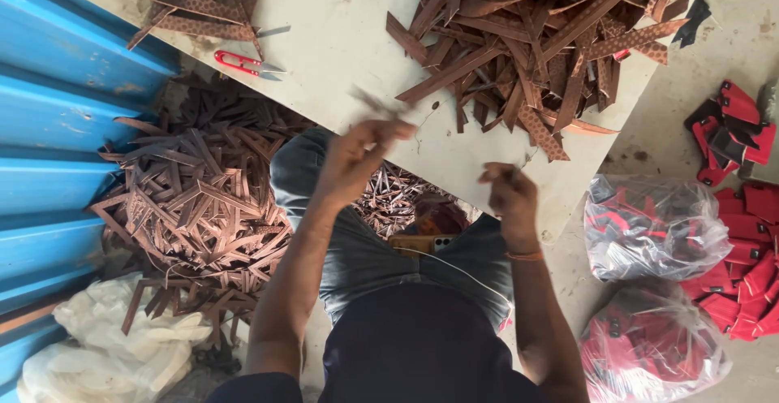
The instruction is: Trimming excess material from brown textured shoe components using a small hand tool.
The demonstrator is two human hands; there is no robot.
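1. Brown strip point(375, 103) sticks up from the left hand point(357, 155), pinched at its lower end, long axis slanting up-left over the worktop point(341, 38).
2. Right hand point(510, 196) hovers just right (fingers curled together, contents unclear), farther from the strip.

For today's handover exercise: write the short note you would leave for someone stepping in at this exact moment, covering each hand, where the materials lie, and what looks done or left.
Left hand: raised, pinching a blurred brown strip.
Right hand: fingers closed; what it holds is too small to tell.
Loose strip pile on the white board; red snips lie there unused.
Large heap of strips on the floor at the left, seemingly handled already.
Left: the pile on the board, it seems.
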